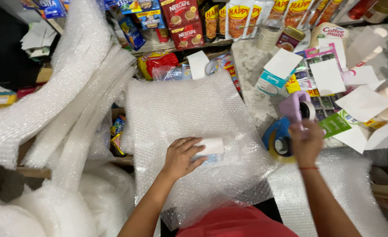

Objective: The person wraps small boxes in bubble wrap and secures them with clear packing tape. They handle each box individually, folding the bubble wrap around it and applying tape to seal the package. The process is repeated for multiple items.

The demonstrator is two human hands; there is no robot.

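Left hand [181,157] pressed flat, fingers loose, on white box [210,146] atop bubble wrap sheet [189,109]. Right hand [306,142] closed around lilac tape dispenser [295,107]. Risk: box may slide on the slick wrap, being pinned rather than gripped.

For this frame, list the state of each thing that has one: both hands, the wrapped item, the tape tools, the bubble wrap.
left hand: pressing down on the small white packet
small white packet: lying on the bubble wrap sheet, partly under the fingers
bubble wrap sheet: spread flat, not folded over the packet
right hand: raised, gripping the lilac tape dispenser
lilac tape dispenser: held, motion-blurred
blue tape dispenser: resting on the counter
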